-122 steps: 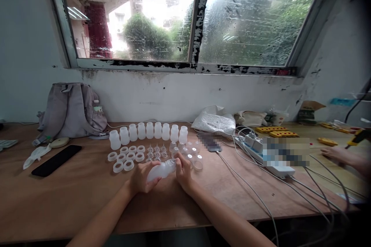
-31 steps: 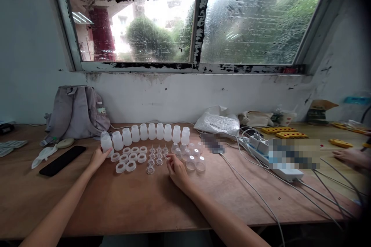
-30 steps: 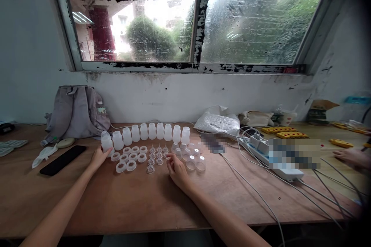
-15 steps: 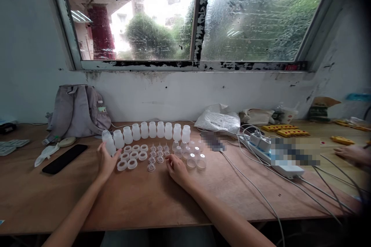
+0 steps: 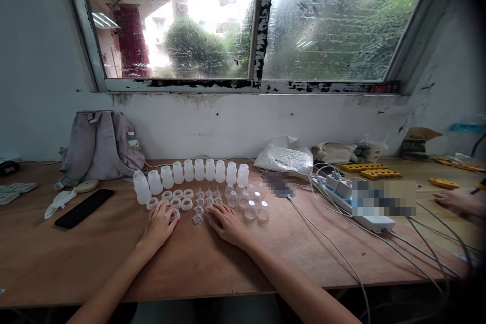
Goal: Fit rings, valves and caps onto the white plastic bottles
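Note:
My left hand [image 5: 157, 225] rests low over the front of a group of clear plastic screw rings [image 5: 186, 204]. Its thumb and fingers close round a ring at the front; other rings may be hidden under the palm. My right hand [image 5: 228, 225] lies on the table with fingers loosely bent and apart, the tips beside the small clear silicone teats [image 5: 199, 210]. Whether they touch one cannot be made out. Right of it stand clear domed caps [image 5: 249, 211]. Behind, frosted baby bottles [image 5: 199, 169] form an arc, and a single ring [image 5: 152, 203] lies before the leftmost bottle [image 5: 142, 190].
Left are a black phone [image 5: 84, 208], a white crumpled wrapper [image 5: 59, 202] and a grey backpack [image 5: 100, 147]. A silver bag [image 5: 286, 157] lies behind the caps. Right, a power strip [image 5: 360, 210] trails cables, and another person's hand [image 5: 461, 201] is near yellow blocks [image 5: 443, 183].
My left hand has left the leftmost bottle and moved right and nearer onto the rings. One ring now lies further left. My right hand has shifted slightly left, towards the teats.

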`<state>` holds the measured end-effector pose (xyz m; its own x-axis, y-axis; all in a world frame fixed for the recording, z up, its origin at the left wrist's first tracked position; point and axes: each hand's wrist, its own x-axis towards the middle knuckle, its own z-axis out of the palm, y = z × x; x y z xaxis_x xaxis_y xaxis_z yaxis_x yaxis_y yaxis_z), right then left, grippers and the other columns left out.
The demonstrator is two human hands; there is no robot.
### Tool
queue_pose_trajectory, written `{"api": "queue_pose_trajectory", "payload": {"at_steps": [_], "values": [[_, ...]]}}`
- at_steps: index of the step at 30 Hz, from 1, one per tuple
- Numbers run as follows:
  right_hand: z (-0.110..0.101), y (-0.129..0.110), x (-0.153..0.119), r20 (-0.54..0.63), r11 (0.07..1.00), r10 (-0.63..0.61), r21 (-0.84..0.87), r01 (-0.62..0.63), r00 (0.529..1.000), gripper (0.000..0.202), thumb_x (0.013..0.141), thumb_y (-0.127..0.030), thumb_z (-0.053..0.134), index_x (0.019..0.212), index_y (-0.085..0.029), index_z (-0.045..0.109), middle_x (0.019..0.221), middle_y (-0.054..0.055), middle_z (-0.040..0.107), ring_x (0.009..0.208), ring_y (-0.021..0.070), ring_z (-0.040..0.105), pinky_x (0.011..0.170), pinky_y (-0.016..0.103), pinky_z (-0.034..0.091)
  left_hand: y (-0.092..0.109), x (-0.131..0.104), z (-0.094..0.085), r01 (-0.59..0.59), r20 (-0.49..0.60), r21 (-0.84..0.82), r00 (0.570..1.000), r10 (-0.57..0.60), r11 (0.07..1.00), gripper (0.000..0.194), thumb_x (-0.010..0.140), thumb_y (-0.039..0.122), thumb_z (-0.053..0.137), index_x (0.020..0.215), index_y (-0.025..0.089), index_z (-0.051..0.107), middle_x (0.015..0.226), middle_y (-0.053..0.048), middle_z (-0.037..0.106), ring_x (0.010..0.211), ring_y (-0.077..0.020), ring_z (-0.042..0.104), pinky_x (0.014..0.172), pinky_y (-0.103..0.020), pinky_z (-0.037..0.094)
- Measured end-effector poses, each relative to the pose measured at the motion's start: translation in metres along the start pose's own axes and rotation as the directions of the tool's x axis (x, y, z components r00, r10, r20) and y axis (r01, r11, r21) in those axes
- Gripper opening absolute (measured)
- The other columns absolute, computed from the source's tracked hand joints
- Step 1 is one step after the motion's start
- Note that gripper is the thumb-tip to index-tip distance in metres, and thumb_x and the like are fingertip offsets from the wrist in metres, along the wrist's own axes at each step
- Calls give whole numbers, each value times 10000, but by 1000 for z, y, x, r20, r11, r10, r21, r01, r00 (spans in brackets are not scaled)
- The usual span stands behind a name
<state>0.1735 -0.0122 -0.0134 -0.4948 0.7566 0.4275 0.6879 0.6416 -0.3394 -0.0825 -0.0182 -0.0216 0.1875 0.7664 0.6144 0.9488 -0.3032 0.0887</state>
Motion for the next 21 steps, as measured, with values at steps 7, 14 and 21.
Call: {"api": "queue_pose_trajectory", "payload": {"at_steps": [7,14,21], "values": [[0,1,1,40,999,-7,38,6,999,332,793,-307,487,1120,-251,504,1250,70,452,1150,240,371,929,415,264,22,14,-8,-61,-104,-91,993,51,994,106,771,294,500,744,197,533,942,-66,580,972,-246,483,823,-394,412],[-2,7,5,-34,968,116,227,-105,993,255,674,-59,443,871,-191,540,878,37,581,882,174,500,799,307,370,61,42,-22,-150,-172,-197,978,116,969,130,790,302,490,862,196,513,928,-55,578,949,-227,500,829,-381,409],[-6,2,4,37,964,23,264,-32,999,490,660,-118,530,1128,-246,464,1121,33,536,1111,216,386,941,362,280,77,49,-6,-82,-256,-376,966,-18,923,258,784,322,506,1008,208,450,969,-56,546,941,-212,523,833,-371,427]]}}
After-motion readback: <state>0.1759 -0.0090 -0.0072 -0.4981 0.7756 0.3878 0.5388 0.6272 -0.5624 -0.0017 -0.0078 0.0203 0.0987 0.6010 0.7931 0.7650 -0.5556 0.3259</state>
